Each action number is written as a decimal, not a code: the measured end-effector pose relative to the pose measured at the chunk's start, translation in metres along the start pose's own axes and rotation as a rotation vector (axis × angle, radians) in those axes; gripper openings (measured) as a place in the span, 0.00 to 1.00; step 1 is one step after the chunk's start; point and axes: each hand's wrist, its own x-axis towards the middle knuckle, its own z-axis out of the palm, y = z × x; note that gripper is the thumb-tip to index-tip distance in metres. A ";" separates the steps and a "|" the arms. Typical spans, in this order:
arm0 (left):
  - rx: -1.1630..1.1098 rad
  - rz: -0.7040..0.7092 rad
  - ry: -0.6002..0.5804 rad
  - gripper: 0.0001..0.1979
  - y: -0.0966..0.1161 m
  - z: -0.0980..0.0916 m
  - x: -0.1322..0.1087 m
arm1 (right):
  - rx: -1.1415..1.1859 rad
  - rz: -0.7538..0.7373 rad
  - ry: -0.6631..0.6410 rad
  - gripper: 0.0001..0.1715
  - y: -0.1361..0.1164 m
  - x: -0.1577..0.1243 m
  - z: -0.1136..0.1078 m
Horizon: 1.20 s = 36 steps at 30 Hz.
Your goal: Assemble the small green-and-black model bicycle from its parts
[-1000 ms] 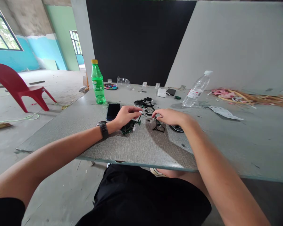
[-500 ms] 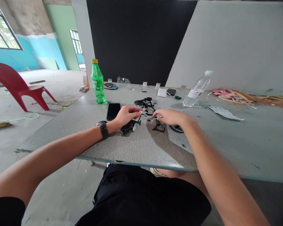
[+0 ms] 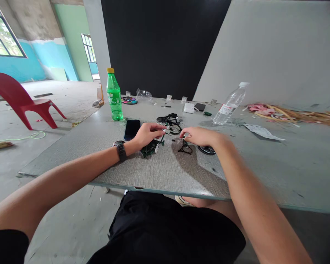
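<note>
My left hand (image 3: 147, 135) is closed in a pinch on a partly built miniature bicycle (image 3: 151, 148), dark with a spoked wheel and silvery bits at the fingertips. The palm and fingers hide part of it. To the right, my right hand (image 3: 200, 136) has its thumb and finger pinched on a small light-coloured piece that is too small to name. Just below those fingertips a black looped bicycle part (image 3: 185, 150) lies on the table. A loose black spoked wheel (image 3: 207, 150) is partly covered by the right hand. More black bicycle parts (image 3: 170, 119) lie beyond both hands.
A phone (image 3: 132, 129) lies beside the left wrist. Behind it stands a green bottle (image 3: 114, 99). A clear bottle (image 3: 229, 106) leans on the right, near a paper sheet (image 3: 262, 132). A white case (image 3: 189, 107) and a screwdriver-like tool (image 3: 167, 106) lie towards the back.
My right hand has shifted very slightly to the right at the fingertips. The left hand and the bicycle look the same.
</note>
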 end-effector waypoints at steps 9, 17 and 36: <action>0.018 0.005 -0.002 0.16 0.000 0.000 0.000 | 0.008 -0.036 -0.005 0.21 0.003 0.002 0.001; 0.017 0.014 0.002 0.15 -0.002 0.000 0.001 | 0.022 -0.017 -0.006 0.19 0.003 0.001 0.001; 0.021 0.001 0.010 0.14 -0.001 0.000 0.001 | 0.014 -0.088 0.000 0.21 -0.003 -0.002 0.001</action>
